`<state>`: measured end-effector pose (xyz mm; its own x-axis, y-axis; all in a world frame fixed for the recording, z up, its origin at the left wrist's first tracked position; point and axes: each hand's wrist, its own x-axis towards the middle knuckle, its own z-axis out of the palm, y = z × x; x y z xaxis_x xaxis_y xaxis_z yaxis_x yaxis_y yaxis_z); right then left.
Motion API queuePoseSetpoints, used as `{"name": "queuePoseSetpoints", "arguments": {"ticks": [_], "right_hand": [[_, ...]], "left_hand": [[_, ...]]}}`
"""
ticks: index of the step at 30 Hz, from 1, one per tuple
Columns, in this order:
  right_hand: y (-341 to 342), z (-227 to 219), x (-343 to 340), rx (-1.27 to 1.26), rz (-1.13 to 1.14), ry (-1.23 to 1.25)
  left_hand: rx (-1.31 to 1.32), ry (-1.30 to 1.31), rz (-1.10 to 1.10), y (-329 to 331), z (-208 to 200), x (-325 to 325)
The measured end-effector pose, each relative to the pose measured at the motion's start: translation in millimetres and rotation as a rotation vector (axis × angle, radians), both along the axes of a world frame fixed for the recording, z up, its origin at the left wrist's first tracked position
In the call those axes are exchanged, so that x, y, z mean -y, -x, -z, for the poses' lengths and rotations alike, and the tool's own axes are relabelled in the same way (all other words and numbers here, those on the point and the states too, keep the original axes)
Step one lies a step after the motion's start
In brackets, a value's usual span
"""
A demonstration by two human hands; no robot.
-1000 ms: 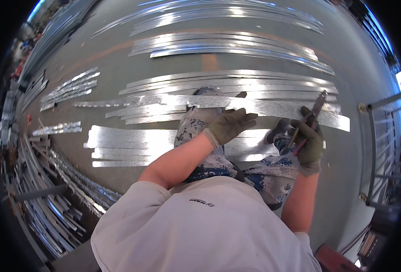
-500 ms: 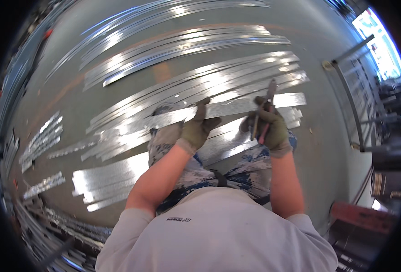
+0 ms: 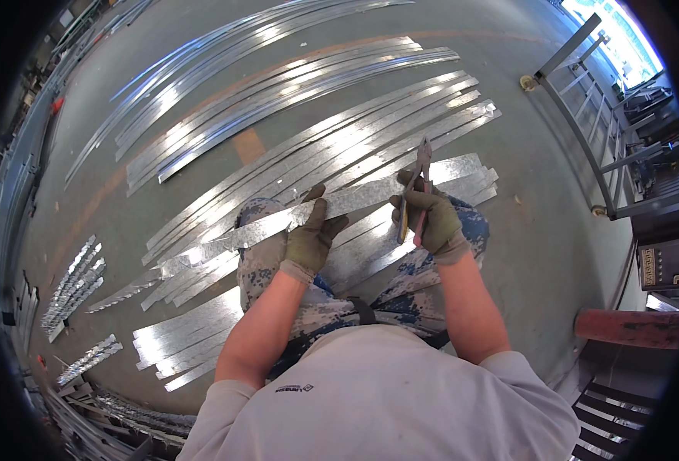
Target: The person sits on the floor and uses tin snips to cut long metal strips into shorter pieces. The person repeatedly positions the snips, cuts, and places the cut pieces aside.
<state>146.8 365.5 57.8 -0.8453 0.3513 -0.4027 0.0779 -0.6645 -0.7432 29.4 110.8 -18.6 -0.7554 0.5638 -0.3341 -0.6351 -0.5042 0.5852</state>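
Floor: a broad grey-green workshop floor [image 3: 535, 269].
Laid-out metal: long, flat silver metal strips [image 3: 316, 154] lie side by side in several rows, from far to near.
Frame: a grey metal frame on wheels [image 3: 574, 143] stands at the far right.
Clothing: a pale grey short-sleeved shirt [image 3: 401, 399] and blue-and-grey camouflage trousers [image 3: 262, 273].
Held piece: one narrow, shiny silver strip [image 3: 362, 195] runs left to right across the knees, above the others.
Left hand: olive-gloved left hand [image 3: 307, 240], fingers gripping the held strip's near edge, one reaching past it.
Right hand: olive-gloved right hand [image 3: 436, 219], fingers wrapped around the pliers, beside the strip's right part.
Tool: metal pliers with reddish and dark handles [image 3: 424, 160], nose pointing far.
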Motion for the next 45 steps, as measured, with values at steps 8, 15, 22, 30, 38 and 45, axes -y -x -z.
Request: {"name": "queuePoseSetpoints", "arguments": {"ticks": [8,15,22,30,38,45], "right_hand": [[0.1,-11.6,4.7,-0.03,0.05,0.008],[-0.9,-16.4,2.3,-0.028,0.003,-0.025],[0.6,-10.0,11.2,-0.014,0.041,0.034],[-46.3,-39.1,51.9,0.056,-0.13,0.078],[-71.8,-10.2,109.3,0.225,-0.419,-0.05],[-61.6,14.2,114.0,0.304,-0.459,-0.405]], "left_hand": [[-0.073,-0.107,0.026,-6.5,3.9,3.7],[-0.057,-0.084,0.059,-1.3,9.0,2.6],[-0.216,0.008,0.049,7.8,22.0,-7.5],[0.006,-0.005,0.082,10.8,1.2,-2.1],[0.0,-0.057,0.082,9.2,-4.7,-5.2],[0.012,-0.103,0.073,7.2,-8.2,-4.0]]}}
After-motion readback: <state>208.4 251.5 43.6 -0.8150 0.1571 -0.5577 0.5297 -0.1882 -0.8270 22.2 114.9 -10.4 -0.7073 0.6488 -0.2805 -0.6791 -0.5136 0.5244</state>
